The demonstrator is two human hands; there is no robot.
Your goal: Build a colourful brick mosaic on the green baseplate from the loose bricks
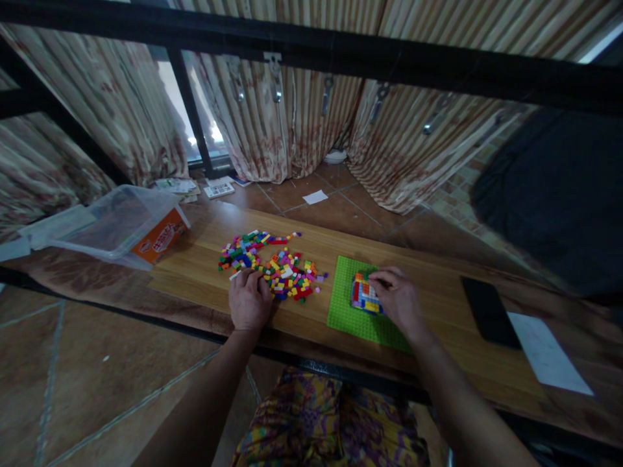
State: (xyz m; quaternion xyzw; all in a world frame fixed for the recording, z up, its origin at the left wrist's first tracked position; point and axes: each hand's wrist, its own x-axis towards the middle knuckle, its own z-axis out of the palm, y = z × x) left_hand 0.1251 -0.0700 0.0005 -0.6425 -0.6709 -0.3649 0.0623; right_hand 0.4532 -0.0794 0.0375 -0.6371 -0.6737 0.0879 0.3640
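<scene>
A green baseplate (346, 305) lies on the wooden table (204, 263). On it sits a small block of many-coloured bricks (363, 293). My right hand (398, 299) rests on the block's right side, its fingers curled and pressed onto the top bricks. To the left spreads a loose pile of small coloured bricks (272, 263). My left hand (249, 299) lies at the pile's near edge, fingers curled down among the bricks; what they hold is hidden.
A clear plastic tub with an orange label (124, 224) lies on its side at the table's left end. A black phone (489, 310) and a white sheet (548, 353) lie at the right. Curtains hang behind; papers lie on the tiled floor.
</scene>
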